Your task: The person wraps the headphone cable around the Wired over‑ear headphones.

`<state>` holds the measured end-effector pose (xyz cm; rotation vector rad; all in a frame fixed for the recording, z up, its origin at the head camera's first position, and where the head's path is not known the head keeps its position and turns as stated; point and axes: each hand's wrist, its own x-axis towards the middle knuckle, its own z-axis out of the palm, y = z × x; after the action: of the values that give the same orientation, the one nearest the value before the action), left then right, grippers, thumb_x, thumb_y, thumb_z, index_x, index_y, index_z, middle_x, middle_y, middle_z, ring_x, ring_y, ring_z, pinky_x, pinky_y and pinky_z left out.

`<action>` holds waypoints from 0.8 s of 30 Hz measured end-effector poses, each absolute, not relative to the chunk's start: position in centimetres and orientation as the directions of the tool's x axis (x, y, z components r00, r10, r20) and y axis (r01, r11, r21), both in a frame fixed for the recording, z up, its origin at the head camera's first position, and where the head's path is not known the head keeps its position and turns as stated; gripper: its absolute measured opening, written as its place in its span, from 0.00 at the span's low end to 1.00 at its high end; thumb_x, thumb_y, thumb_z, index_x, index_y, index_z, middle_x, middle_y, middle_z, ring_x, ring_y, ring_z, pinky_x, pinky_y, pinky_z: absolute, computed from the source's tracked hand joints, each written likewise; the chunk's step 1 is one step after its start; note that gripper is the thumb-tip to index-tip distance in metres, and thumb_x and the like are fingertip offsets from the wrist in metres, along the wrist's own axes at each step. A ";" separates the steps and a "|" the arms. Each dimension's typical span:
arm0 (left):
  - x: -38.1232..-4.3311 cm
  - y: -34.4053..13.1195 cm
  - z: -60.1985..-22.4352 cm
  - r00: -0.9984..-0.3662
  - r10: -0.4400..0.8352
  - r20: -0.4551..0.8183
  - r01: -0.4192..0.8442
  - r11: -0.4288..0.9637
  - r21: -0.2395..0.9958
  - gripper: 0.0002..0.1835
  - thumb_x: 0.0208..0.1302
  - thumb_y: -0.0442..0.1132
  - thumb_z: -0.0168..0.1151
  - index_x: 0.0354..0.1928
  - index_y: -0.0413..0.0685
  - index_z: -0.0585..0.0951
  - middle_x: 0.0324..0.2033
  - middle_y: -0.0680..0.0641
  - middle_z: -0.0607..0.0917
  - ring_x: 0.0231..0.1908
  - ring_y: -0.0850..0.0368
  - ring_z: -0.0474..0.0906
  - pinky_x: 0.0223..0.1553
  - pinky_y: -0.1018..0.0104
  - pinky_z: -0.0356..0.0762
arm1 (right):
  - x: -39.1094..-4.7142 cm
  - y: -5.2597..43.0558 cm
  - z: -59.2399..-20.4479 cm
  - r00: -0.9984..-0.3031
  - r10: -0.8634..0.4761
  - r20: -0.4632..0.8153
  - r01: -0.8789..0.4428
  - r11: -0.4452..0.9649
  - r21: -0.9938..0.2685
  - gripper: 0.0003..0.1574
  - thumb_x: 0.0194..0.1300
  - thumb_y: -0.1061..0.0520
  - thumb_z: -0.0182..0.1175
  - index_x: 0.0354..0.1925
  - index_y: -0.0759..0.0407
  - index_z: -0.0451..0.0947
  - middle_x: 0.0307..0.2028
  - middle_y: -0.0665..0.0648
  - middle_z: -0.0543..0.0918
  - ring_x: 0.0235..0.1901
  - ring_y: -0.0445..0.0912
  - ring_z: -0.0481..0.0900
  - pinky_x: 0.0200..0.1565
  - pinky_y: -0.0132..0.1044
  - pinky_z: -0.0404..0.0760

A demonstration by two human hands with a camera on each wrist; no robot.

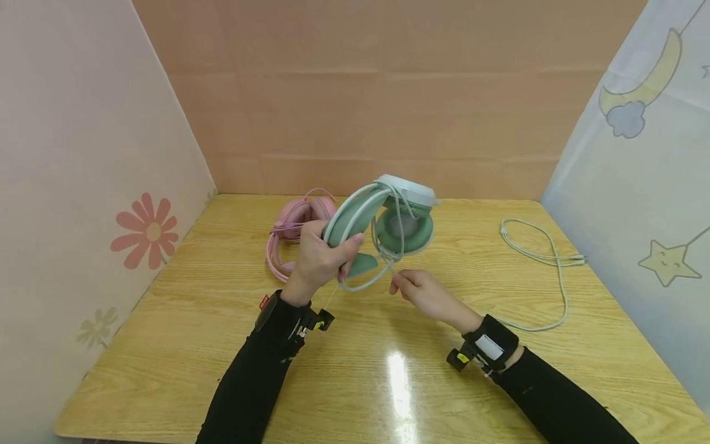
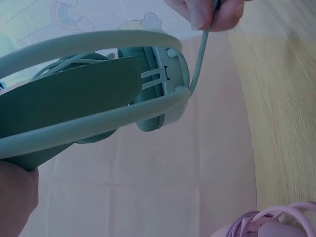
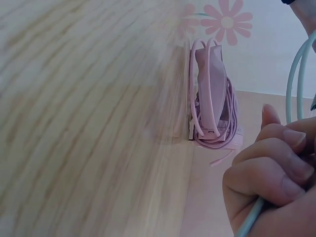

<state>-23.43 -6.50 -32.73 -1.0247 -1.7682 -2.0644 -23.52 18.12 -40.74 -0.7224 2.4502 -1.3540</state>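
Note:
My left hand (image 1: pixel 322 256) grips green headphones (image 1: pixel 359 214) by the headband, holding them tilted above the table with the ear cups (image 1: pixel 405 234) up and to the right. A thin pale green cable (image 2: pixel 199 64) wraps around the ear cups and headband end. Just right of and below the cups, my right hand (image 1: pixel 426 295) pinches this cable. In the right wrist view, the right hand's fingers (image 3: pixel 269 177) curl round the cable (image 3: pixel 251 218), which runs out below them. In the left wrist view, the left hand shows only partly, at the lower left edge.
Pink headphones (image 1: pixel 293 221) with a coiled pink cable lie on the wooden table (image 1: pixel 183 345), behind the left hand. A loose pale green cable (image 1: pixel 561 290) lies looped at the right. Printed cloth walls stand at the back and both sides.

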 end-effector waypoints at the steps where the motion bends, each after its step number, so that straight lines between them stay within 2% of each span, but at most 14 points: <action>1: -23.5 -6.5 -32.7 -0.726 0.261 0.636 0.593 -0.232 0.771 0.17 0.63 0.35 0.64 0.19 0.31 0.77 0.04 0.46 0.72 0.03 0.55 0.67 0.05 0.63 0.65 | -23.5 18.2 -40.7 -0.847 -0.532 0.016 -0.298 0.449 -0.842 0.27 0.84 0.51 0.38 0.42 0.67 0.79 0.17 0.48 0.61 0.14 0.40 0.54 0.20 0.32 0.57; 7: -23.5 -6.8 -32.8 -0.734 0.277 0.620 0.602 -0.157 0.783 0.15 0.61 0.32 0.65 0.18 0.34 0.77 0.04 0.47 0.72 0.03 0.54 0.68 0.06 0.64 0.65 | -23.4 18.4 -40.6 -0.847 -0.532 0.000 -0.298 0.476 -0.827 0.27 0.84 0.51 0.39 0.41 0.67 0.80 0.17 0.48 0.60 0.14 0.41 0.54 0.21 0.33 0.58; 11: -23.4 -7.0 -33.0 -0.734 0.332 0.592 0.591 -0.115 0.798 0.13 0.60 0.30 0.65 0.20 0.34 0.77 0.05 0.47 0.72 0.03 0.54 0.68 0.07 0.65 0.64 | -23.4 18.5 -40.5 -0.841 -0.541 -0.006 -0.307 0.486 -0.818 0.28 0.84 0.50 0.39 0.41 0.66 0.80 0.17 0.47 0.60 0.15 0.40 0.54 0.21 0.32 0.57; 18: -23.6 -7.3 -33.3 -0.735 0.369 0.569 0.596 -0.047 0.801 0.11 0.59 0.34 0.65 0.22 0.37 0.78 0.06 0.50 0.73 0.04 0.54 0.68 0.07 0.63 0.67 | -23.5 19.1 -40.2 -0.841 -0.541 -0.012 -0.338 0.543 -0.769 0.27 0.83 0.48 0.43 0.40 0.63 0.82 0.17 0.47 0.62 0.15 0.39 0.56 0.21 0.33 0.59; 24: -23.9 -7.8 -33.5 -0.727 0.394 0.562 0.606 -0.018 0.796 0.09 0.59 0.34 0.66 0.24 0.38 0.80 0.07 0.51 0.74 0.04 0.54 0.69 0.07 0.62 0.68 | -23.2 19.9 -39.0 -0.832 -0.554 -0.031 -0.355 0.575 -0.737 0.27 0.82 0.48 0.44 0.42 0.64 0.83 0.18 0.47 0.61 0.15 0.40 0.55 0.23 0.34 0.61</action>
<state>-23.90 -7.79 -33.50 -1.0714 -2.0726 -1.8375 -23.22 19.90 -38.99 -0.7527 2.5499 -1.1073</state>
